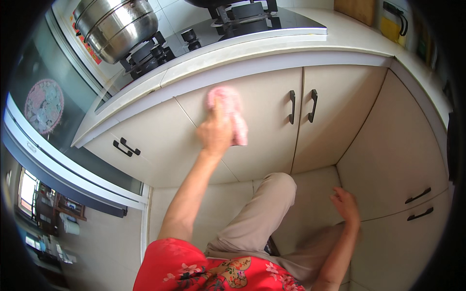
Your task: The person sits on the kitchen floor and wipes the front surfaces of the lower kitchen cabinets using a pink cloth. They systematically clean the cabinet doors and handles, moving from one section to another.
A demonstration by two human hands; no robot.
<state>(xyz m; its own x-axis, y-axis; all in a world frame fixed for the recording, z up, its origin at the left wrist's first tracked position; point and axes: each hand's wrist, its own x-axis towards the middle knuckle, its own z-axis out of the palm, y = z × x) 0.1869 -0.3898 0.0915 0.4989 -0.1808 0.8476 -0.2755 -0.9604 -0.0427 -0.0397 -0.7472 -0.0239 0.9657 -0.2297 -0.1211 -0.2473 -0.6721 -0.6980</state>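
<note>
My left hand (215,132) is shut on a pink cloth (226,98), pressed flat against the beige cabinet door (264,120) below the counter. Hand and cloth are slightly blurred. Part of the cloth hangs down beside my fingers. My right hand (345,205) is low on the right, over my bent leg and near the side cabinet (393,156). Nothing is in it, and its fingers are loosely bent and a little apart. To the right of the cloth, two black handles (292,107) flank the gap between the doors.
Above the doors runs the pale countertop (364,40) with a black glass gas hob (291,20). A steel steamer pot (116,29) stands on its left burner. More black handles (418,195) project at right. A sliding glass door (72,120) borders the left side.
</note>
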